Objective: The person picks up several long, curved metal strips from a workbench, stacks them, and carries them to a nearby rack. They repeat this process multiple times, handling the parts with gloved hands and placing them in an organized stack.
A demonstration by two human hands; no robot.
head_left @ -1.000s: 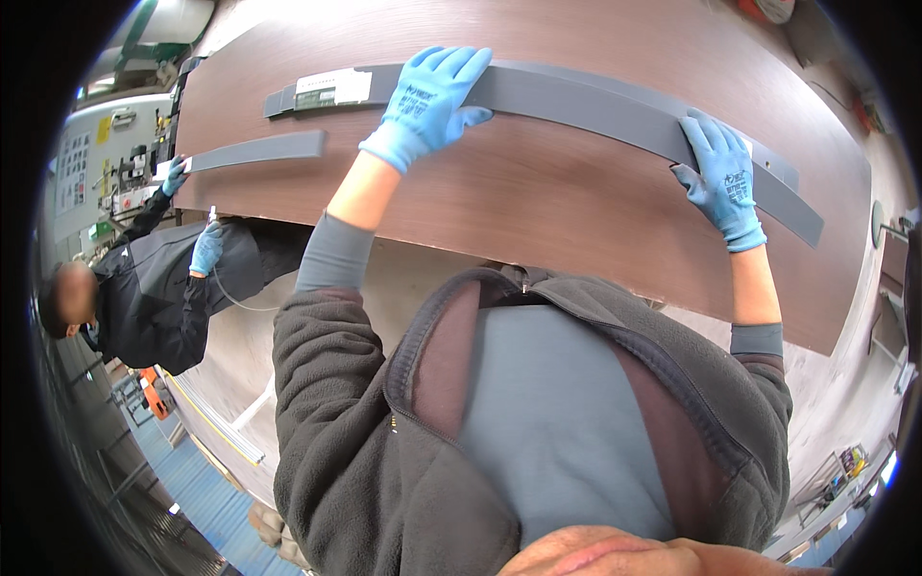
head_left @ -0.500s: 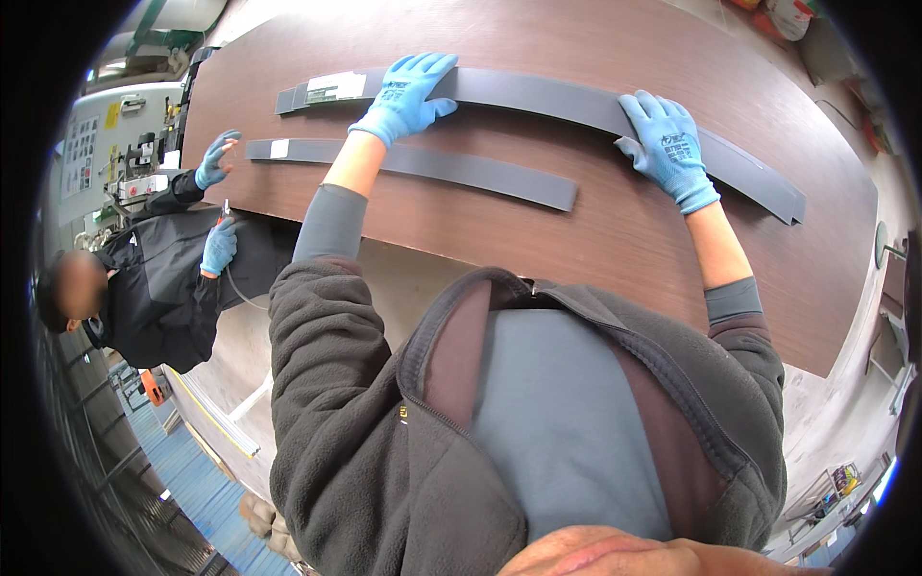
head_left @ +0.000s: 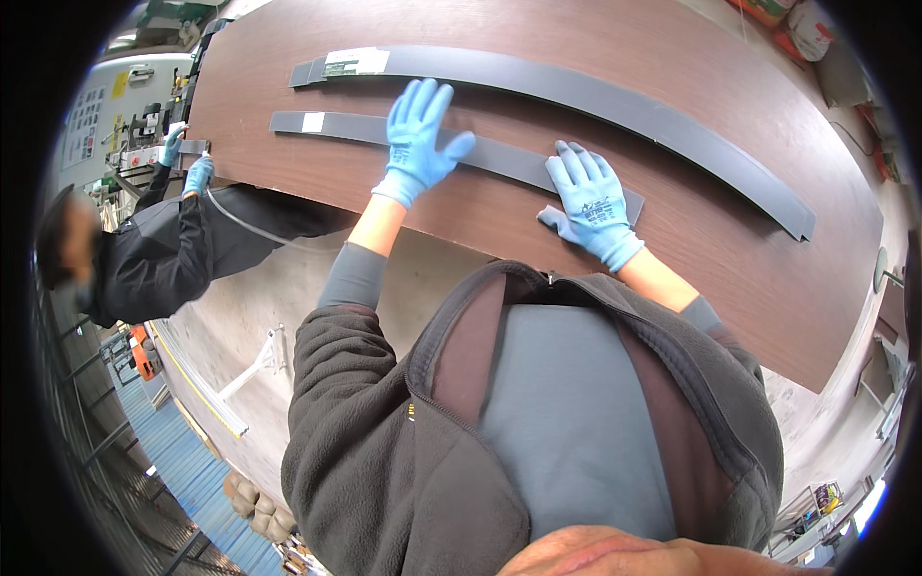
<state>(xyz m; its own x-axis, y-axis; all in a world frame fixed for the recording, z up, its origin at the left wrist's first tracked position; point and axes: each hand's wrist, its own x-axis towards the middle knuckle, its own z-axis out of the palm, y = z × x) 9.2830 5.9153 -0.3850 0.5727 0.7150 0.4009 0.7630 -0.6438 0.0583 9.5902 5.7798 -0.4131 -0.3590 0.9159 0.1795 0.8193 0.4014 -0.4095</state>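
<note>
A shorter dark grey flat strip (head_left: 514, 162) with a small white label lies across the brown tabletop on the near side. My left hand (head_left: 415, 149), in a blue glove, is over its middle with fingers spread and thumb out. Near the strip's right end, my right hand (head_left: 588, 204), also blue-gloved, lies flat with fingers stretched and covers part of it. Neither hand is wrapped around anything. Farther off, a longer dark grey strip (head_left: 576, 91) rests on the table, with a white and green label (head_left: 355, 61) near its left end.
The brown table (head_left: 730, 288) has its near edge just before my body. At its left end a person (head_left: 163, 240) in dark clothes and blue gloves holds a hose-fed tool and a short grey piece (head_left: 193, 147). A pale hose (head_left: 240, 219) runs below the table's edge.
Both hands have left the longer strip and come nearer, to the shorter one. The right hand has also moved left. The person at left now has a grey piece at their hands.
</note>
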